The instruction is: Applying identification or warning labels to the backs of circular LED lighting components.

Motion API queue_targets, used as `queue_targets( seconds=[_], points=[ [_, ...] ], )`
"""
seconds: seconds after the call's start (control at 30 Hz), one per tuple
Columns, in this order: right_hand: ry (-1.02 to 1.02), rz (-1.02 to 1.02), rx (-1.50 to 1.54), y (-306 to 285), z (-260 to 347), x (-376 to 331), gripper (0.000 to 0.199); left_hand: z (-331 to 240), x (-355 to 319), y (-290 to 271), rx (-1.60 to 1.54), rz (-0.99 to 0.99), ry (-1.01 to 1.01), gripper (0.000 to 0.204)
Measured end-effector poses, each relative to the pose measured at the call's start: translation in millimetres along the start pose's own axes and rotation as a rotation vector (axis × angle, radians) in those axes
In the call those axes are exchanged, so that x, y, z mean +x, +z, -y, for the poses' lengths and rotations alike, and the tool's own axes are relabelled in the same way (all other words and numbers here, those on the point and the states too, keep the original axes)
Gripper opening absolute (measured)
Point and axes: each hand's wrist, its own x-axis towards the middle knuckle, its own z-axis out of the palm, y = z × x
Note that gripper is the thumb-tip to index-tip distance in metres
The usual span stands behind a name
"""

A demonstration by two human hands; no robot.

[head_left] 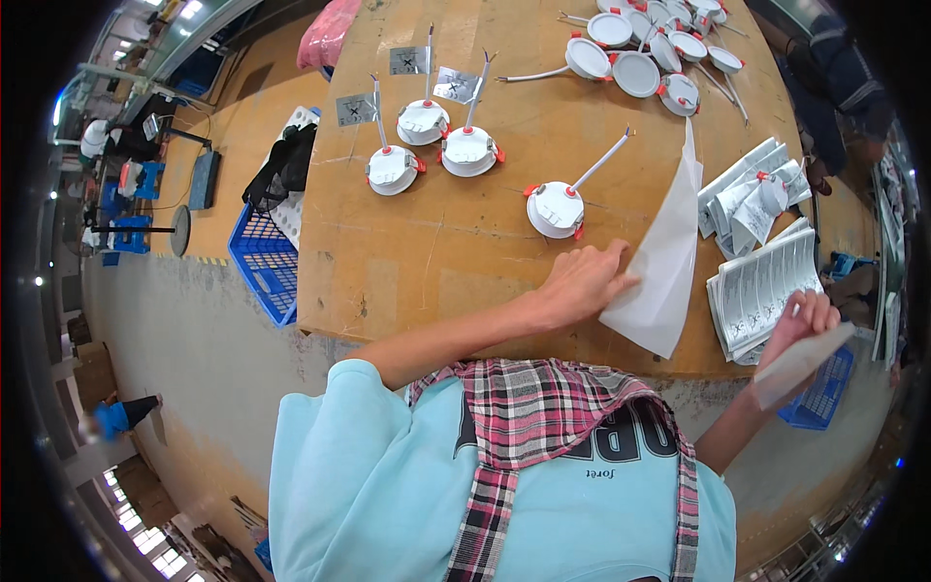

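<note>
My left hand (580,283) rests on the wooden table (436,262) and pinches the near edge of a white translucent bag (661,272) that lies flat and points away from me. My right hand (803,323) is off the table's right edge, closed on a white folded sheet (805,364), just beside a stack of printed leaflets (761,291). A round white downlight (557,210) with orange clips and a white wire sits a little beyond my left hand.
Three more downlights (468,150) stand farther back, and several lie heaped at the far right (650,48). Loose leaflets (752,194) lie by the right edge. Blue crates sit on the floor left (264,264) and right (824,393). Another person (839,78) is at the far right.
</note>
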Motion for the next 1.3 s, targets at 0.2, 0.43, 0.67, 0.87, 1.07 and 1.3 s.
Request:
queue_targets(
  seconds=[0.2, 0.43, 0.67, 0.87, 1.07, 1.3],
  points=[
    [0.232, 0.090, -0.086, -4.4, -119.8, 20.1, 0.007, 10.3, -26.6, -34.0, -0.029, -0.358, 0.184, 0.036],
    [0.543, 0.131, 0.028, -4.0, -201.5, 13.5, 0.008, 70.0, -17.7, -147.5, -0.774, -0.772, -0.041, 0.023],
    [0.624, 0.125, 0.042, -3.0, -212.7, 8.0, 0.014, 145.4, 27.3, -208.3, -1.225, -0.769, -0.108, 0.018],
    [0.628, 0.078, 0.086, 4.9, -209.8, 8.0, 0.015, 156.1, 58.5, -214.2, -1.409, -0.791, -0.138, 0.015],
    [0.650, 0.106, 0.050, 14.5, -209.5, 8.9, 0.016, 160.1, 59.1, -208.0, -1.349, -0.908, -0.080, 0.013],
    [0.646, 0.126, 0.100, -0.3, -205.2, 4.6, 0.017, 145.4, 62.1, -193.7, -1.247, -0.937, -0.086, 0.009]
  ],
)
